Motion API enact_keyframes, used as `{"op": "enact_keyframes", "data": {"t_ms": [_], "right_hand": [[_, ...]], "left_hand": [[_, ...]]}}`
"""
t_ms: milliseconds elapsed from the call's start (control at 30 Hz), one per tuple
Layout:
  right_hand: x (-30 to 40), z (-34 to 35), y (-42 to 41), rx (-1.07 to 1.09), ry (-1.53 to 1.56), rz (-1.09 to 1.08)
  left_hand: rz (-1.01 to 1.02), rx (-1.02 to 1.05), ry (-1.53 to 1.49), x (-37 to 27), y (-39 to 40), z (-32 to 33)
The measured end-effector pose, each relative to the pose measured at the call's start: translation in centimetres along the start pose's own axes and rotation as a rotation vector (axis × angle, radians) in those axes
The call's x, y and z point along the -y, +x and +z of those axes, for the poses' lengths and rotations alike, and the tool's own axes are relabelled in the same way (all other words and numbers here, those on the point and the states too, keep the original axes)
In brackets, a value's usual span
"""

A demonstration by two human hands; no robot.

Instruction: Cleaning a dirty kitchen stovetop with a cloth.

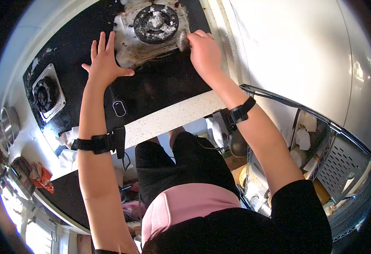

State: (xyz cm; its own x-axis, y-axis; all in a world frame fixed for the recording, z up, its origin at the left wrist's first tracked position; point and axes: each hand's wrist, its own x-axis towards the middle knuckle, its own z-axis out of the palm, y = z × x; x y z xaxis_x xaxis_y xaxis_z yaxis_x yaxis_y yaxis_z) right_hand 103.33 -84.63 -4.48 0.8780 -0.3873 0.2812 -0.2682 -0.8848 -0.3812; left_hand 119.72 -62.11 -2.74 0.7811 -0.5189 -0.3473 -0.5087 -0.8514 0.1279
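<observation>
My right hand (205, 54) grips a grey metal scouring pad (182, 41) at the right edge of a soiled burner tray (131, 54). Brown and black grime streaks the tray, most of it along its near side. In the tray sits a black round burner (156, 24) with white crumbly residue on it. My left hand (104, 65) holds nothing. Its fingers are spread on or just above the black cooktop (160, 77), beside the tray's left edge. Each forearm wears a black strap with a small device.
A second burner (46, 95) on a metal plate lies at the left of the cooktop. Speckled stone edging (176, 111) borders the front. A white panel (293, 47) rises at the right, above a wire rack (340, 222). Metal bowls (10, 125) and a red cloth (41, 176) are at far left.
</observation>
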Motion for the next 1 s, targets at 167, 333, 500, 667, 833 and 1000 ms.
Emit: {"op": "enact_keyframes", "data": {"t_ms": [167,333,500,667,833,1000], "right_hand": [[3.8,2.5,-1.3,-0.058,0.038,0.050],[8.0,3.7,-1.3,0.005,0.183,0.085],[4.3,2.5,-1.9,-0.094,0.315,0.117],[-0.9,-1.1,-0.8,-0.191,0.274,0.407],[-0.6,0.6,0.9,-0.056,0.319,0.349],[-0.2,1.5,2.7,0.055,0.217,0.475]], "left_hand": [[0.006,-0.005,0.017,-0.4,0.1,0.1],[0.003,-0.022,-0.006,-0.5,0.0,-0.2],[0.006,-0.023,-0.010,-0.1,-0.1,0.3],[0.012,-0.043,-0.003,-0.2,0.0,0.1],[-0.003,-0.033,-0.011,-0.7,-0.1,-0.2],[-0.071,0.018,-0.029,-1.5,-0.4,-0.9]]}}
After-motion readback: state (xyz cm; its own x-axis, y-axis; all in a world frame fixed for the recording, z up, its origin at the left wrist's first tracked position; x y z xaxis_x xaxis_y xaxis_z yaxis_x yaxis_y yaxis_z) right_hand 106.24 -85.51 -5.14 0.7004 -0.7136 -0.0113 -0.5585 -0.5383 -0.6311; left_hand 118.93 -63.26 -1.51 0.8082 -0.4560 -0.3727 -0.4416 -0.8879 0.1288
